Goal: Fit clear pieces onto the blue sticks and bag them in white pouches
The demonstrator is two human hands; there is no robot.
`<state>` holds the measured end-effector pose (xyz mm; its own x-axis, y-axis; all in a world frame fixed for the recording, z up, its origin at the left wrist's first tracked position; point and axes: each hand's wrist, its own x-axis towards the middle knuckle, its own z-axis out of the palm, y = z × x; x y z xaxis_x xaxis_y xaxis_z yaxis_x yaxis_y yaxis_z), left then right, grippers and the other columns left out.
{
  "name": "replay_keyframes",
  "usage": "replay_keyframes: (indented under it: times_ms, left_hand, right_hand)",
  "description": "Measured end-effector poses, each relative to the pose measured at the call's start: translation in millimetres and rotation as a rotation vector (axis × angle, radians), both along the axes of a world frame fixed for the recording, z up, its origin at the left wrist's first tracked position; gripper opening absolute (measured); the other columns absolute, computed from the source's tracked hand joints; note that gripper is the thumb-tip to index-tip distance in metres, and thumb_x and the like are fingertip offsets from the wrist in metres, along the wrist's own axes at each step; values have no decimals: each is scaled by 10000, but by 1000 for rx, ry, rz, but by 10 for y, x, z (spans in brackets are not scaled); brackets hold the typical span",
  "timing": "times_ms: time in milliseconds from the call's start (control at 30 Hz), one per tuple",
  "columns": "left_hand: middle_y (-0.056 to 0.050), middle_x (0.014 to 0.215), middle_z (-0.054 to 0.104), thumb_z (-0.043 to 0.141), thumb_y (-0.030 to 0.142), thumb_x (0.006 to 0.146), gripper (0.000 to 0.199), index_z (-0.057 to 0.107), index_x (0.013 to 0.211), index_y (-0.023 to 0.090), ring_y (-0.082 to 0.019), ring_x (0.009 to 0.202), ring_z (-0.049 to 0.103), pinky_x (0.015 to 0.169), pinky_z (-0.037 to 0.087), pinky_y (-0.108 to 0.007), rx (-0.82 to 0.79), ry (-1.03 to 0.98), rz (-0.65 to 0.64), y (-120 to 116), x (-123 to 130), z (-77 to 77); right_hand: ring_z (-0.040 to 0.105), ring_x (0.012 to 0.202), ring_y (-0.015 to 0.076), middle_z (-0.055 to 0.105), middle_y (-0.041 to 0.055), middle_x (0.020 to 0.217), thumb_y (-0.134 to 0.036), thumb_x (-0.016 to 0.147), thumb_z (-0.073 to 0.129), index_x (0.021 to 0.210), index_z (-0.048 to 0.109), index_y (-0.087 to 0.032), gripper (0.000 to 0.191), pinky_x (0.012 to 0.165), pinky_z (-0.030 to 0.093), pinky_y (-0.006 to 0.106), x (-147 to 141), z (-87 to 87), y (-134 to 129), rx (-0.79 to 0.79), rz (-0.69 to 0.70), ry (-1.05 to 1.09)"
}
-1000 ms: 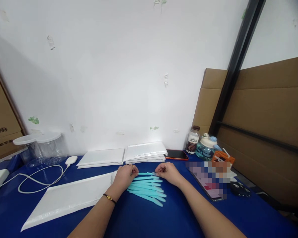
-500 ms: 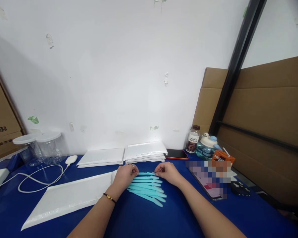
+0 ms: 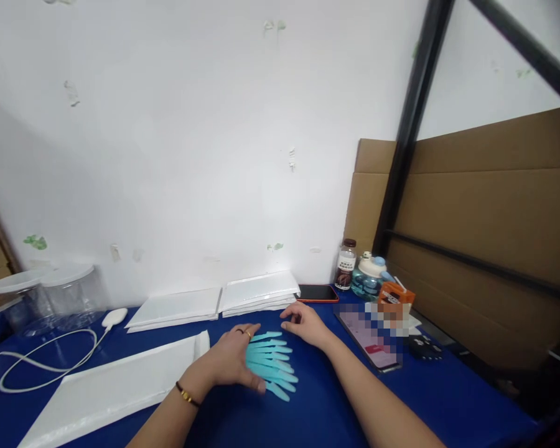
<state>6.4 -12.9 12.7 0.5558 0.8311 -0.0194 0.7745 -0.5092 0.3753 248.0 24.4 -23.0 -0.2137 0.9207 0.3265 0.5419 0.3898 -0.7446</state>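
Note:
Several turquoise eyebrow razors (image 3: pixel 271 362), slim with paler blade ends, lie fanned out on the blue table, those ends pointing right. Over their handle ends rests my left hand (image 3: pixel 236 356), thumb and fingers spread to either side of the row; it hides the handles, and I cannot tell how firmly it touches them. Beyond the right end of the fan, my right hand (image 3: pixel 305 322) hovers apart from the razors. Its fingers are loosely bent, with a gap between thumb and forefinger and nothing in them. A white padded mailer (image 3: pixel 116 389) lies left of my left hand.
Two stacks of white mailers (image 3: pixel 175 307) lie along the wall, beside an orange-edged phone (image 3: pixel 317 292). At right are a brown-capped bottle (image 3: pixel 346 264), a water bottle (image 3: pixel 369 279), an orange box (image 3: pixel 396 297) and a partly blurred phone (image 3: pixel 371 339). Clear jars (image 3: pixel 74 298) and a white cable (image 3: pixel 28 354) are left.
My right hand has let go of the topmost razor and lifted off to the right. My left hand has gone from a pinch to spread fingers over the handles. The view has shifted right.

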Motion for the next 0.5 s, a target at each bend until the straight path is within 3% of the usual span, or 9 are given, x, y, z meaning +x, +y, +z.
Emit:
replay_keyframes:
  times_ms: [67, 200, 300, 400, 500]
  left_hand:
    - [-107, 1365, 360, 726, 611, 380, 1134, 303, 1357, 223, -305, 1253, 307, 1027, 268, -386, -2, 73, -49, -59, 52, 45]
    - [-124, 1156, 511, 662, 491, 525, 722, 509, 1162, 186, -303, 1093, 452, 879, 415, -404, 101, 187, -25, -166, 277, 125]
    - [-157, 1042, 552, 615, 321, 551, 530, 552, 1039, 125, -309, 994, 502, 779, 466, -397, 138, 279, 15, -217, 480, 126]
    - [-199, 1046, 551, 583, 196, 547, 511, 543, 1043, 82, -332, 991, 512, 765, 469, -409, 151, 326, 106, -224, 641, 68]
    - [-220, 1031, 564, 553, 153, 594, 460, 542, 1045, 61, -339, 975, 535, 801, 449, -436, 133, 311, 167, -211, 723, 5]
  right_hand:
    - [532, 604, 112, 623, 26, 765, -281, 665, 661, 844, 685, -164, 216, 595, 428, 224, 85, -15, 35, 3, -70, 10]
    - [532, 615, 125, 615, 13, 693, -327, 697, 641, 885, 678, -158, 256, 598, 418, 227, 155, -37, 45, -30, -119, 59]
    - [555, 690, 147, 645, 33, 786, -397, 751, 586, 905, 668, -158, 296, 644, 429, 240, 124, -33, 0, -29, -84, 114]
    - [572, 826, 176, 654, 53, 910, -441, 834, 467, 949, 652, -163, 353, 748, 434, 267, 32, -36, -74, -20, -9, 136]
    - [552, 932, 187, 638, 64, 989, -419, 892, 370, 983, 642, -179, 374, 833, 405, 286, -118, -69, -174, 36, 56, 16]
